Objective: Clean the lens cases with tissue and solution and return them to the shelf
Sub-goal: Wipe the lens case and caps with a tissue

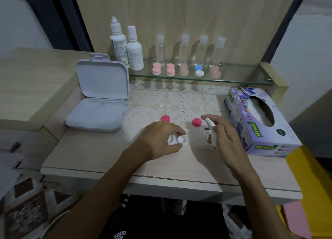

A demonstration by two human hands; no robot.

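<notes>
The white lens case (177, 140) sits near the middle of the table (93, 154), toward its front edge, both wells open and facing up. The left hand (158, 140) pinches it from above, thumb on the near side, fingertips curled over the far side. The right hand (221, 133), just to its right, has its fingers curled round a wad of tissue (208, 126).

Risks, as I judge them: the case is small and smooth, so a hard wipe could twist it out of that light pinch and send it toward the front edge. The two loose pink caps (165, 118) lie just beyond the hands — a careless sweep of the right hand could knock the nearer one (196, 122) rolling. Thin damp tissue may also tear and leave lint in a well.

Counted: one open case, two pink caps, one tissue wad. One tissue box (258, 123) at the right edge, one open white box (100, 95) at the left. On the glass shelf (242, 80) — five closed cases (170, 69), two white solution bottles (134, 50), four clear bottles (184, 50).
</notes>
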